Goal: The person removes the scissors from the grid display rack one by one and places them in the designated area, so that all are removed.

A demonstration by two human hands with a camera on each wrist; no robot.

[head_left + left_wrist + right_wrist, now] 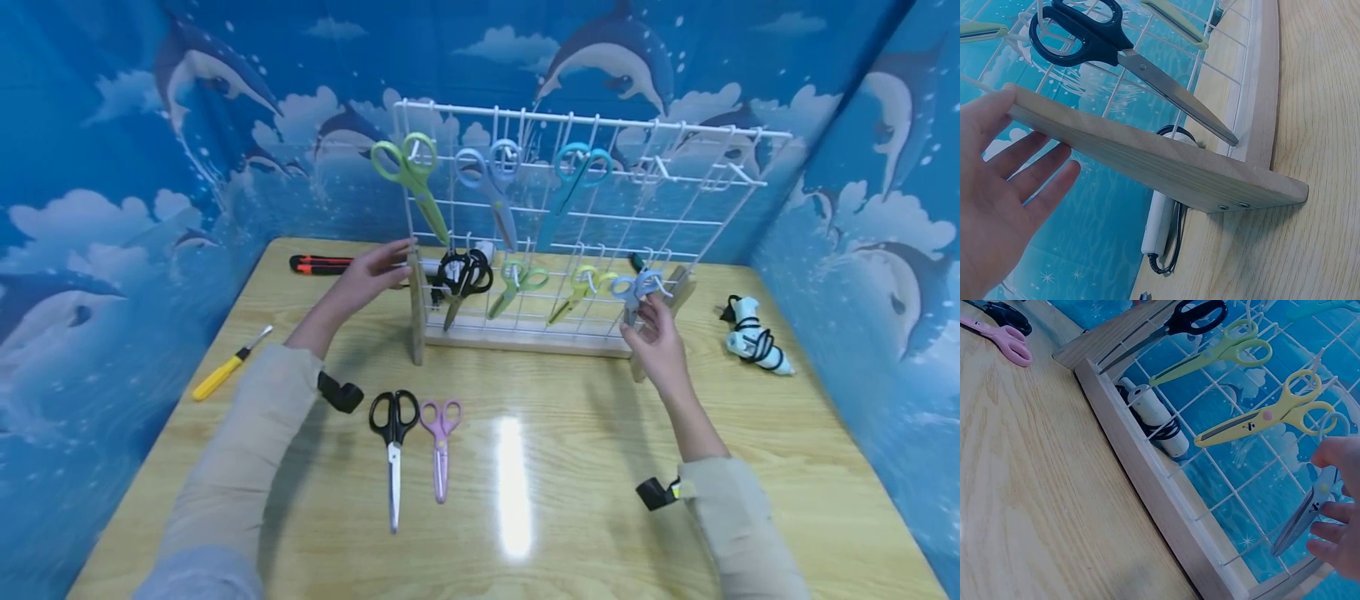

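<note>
A white wire rack (592,125) on a wooden stand carries hanging scissors. My right hand (660,346) grips the light blue scissors (1310,509) at the lower right hook, thumb by the handle loops and fingers along the blades, which point down. Beside them hang yellow scissors (1260,419). My left hand (997,181) touches the top of the rack's left wooden post (1147,153) with its fingers extended. Nearest to it on the lower row are black-handled scissors (1097,37), then green scissors (513,287).
Upper hooks hold lime scissors (412,175), grey-blue scissors (491,187) and teal scissors (570,192). Black scissors (393,433) and pink scissors (441,442) lie on the table. A screwdriver (225,371), a red-black cutter (318,265) and a corded glue gun (753,333) lie around the rack.
</note>
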